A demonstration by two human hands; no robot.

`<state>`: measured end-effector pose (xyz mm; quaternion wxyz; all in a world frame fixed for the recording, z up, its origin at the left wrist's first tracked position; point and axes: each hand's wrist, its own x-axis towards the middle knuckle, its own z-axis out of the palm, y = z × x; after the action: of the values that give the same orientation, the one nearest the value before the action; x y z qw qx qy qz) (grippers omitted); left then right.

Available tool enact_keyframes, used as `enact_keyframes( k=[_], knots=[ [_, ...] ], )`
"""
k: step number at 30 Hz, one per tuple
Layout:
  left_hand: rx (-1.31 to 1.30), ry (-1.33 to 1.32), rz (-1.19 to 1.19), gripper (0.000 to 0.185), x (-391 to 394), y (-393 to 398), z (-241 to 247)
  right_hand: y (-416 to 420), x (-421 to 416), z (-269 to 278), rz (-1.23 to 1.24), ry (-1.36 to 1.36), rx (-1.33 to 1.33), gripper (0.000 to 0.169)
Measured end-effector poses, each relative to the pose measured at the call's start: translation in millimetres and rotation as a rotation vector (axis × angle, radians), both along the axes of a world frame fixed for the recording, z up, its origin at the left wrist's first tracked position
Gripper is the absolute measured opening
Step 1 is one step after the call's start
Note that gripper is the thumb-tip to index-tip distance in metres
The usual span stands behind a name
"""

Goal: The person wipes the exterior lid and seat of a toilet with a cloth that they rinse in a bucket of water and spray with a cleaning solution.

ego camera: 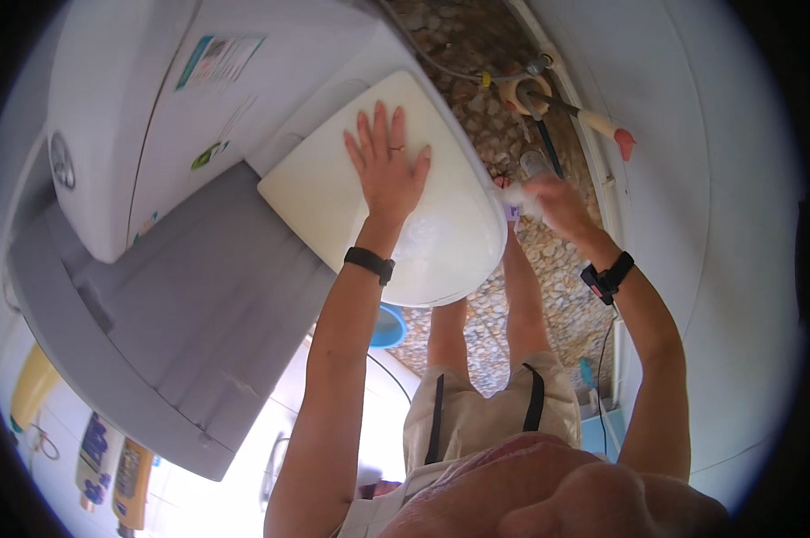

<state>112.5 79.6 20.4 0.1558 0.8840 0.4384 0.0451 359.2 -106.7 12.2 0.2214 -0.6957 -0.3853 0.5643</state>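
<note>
My left hand point(386, 168) lies palm down on the shut cream-white toilet lid point(438, 235), fingers spread, holding nothing. To the right of the lid, my right hand point(565, 205) is closed around a white wad point(521, 196), possibly tissue or cloth. Motion blur hides the wad's exact shape and part of the fingers. The wad is close to the lid's right rim; I cannot tell whether it touches. Behind the lid rises the white toilet tank point(210, 128), bearing stickers with writing.
A grey flat-topped unit point(196, 296) stands left of the toilet. A blue basin point(388, 327) sits on the pebble-patterned floor point(445, 343). At right, a pink-tipped handle point(600, 124) and a pipe point(583, 128) run near the white wall point(701, 202). Several bottles point(132, 477) stand at lower left.
</note>
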Motion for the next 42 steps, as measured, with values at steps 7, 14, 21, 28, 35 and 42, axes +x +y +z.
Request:
enact_keyframes(
  k=[7,14,21,28,35,42],
  knots=[
    [-0.098,-0.416,0.197,0.046,-38,-3,20,226,-31,21,0.086,-0.285,0.658,0.031],
    [0.053,-0.172,0.676,0.060,-146,-72,27,308,-151,-24,0.635,-0.953,0.400,0.027],
    [-0.026,-0.285,0.812,0.081,-177,-89,-24,330,-273,-16,0.804,-0.298,0.940,0.035],
    [-0.029,-0.221,0.766,0.085,-179,-92,-20,319,-332,-1,0.934,-0.614,0.591,0.039],
    [-0.027,-0.188,0.787,0.085,-173,-90,-8,328,-325,-32,0.930,-0.553,0.781,0.039],
    [-0.113,-0.175,0.786,0.086,-178,-92,-13,334,-324,-35,1.011,-0.413,0.666,0.038]
  ],
)
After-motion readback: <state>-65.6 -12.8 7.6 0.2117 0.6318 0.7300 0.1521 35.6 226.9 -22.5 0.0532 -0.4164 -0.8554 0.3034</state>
